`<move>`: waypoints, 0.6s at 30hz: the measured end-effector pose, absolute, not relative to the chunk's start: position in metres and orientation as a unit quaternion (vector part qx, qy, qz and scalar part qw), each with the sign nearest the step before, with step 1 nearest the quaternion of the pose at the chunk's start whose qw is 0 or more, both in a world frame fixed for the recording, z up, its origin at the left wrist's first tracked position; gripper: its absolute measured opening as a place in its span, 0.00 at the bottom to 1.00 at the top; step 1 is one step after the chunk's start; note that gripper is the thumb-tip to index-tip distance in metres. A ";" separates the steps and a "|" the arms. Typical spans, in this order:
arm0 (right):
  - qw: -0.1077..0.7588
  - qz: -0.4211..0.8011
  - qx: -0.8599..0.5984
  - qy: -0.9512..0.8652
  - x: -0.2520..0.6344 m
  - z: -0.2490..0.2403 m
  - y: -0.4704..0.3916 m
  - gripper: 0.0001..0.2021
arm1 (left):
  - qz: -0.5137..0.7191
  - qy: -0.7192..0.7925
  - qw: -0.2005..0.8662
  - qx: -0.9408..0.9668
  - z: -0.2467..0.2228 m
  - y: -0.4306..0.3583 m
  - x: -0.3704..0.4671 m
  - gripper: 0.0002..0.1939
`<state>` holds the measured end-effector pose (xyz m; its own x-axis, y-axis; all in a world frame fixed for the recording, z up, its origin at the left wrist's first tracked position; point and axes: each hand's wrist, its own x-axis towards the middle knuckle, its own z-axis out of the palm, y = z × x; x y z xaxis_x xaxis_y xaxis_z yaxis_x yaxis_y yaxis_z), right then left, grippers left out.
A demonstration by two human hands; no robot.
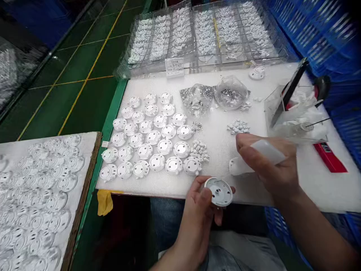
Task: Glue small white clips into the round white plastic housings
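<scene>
At near edge of bench point(332, 192): white round part point(222, 192) clamped in grip of left hand point(199, 210). Grip of right hand point(275, 177) closed round white bottle point(267, 149). Loose thumb could let part fall; overhard squeeze might spill contents. Disc rows point(153, 137), heaped white pieces point(199, 151) crowd left; clear box point(304, 138) blocks right.

Round parts point(153, 137) lie in rows on the left half of the counter point(316, 188), small pieces point(200, 151) heaped just to their right. Behind that heap sit two bags point(232, 81); trays point(149, 68) span the far end. A box point(299, 139) holding tools point(293, 84) stands right, near crates point(316, 26); a board point(88, 146) lies left.
</scene>
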<state>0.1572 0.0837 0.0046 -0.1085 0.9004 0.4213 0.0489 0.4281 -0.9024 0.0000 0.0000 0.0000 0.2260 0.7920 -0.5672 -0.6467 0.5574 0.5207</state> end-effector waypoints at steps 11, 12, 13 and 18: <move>0.547 0.374 -0.378 -0.647 0.161 0.005 0.082 0.25 | 0.458 0.432 0.772 0.084 0.000 0.000 0.001 0.30; 0.547 0.373 -0.376 -0.648 0.161 0.005 0.082 0.24 | 0.457 0.433 0.772 0.086 0.000 0.000 0.001 0.30; 0.548 0.372 -0.373 -0.650 0.160 0.005 0.082 0.24 | 0.456 0.434 0.772 0.088 -0.001 0.000 0.001 0.30; 0.550 0.370 -0.371 -0.650 0.160 0.004 0.084 0.24 | 0.456 0.435 0.772 0.087 -0.001 -0.002 0.001 0.29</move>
<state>0.1602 0.0835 0.0043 -0.1183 0.8898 0.4408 0.0758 0.4507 -0.8895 0.0008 -0.0017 -0.0011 0.2061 0.7799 -0.5910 -0.6278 0.5687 0.5315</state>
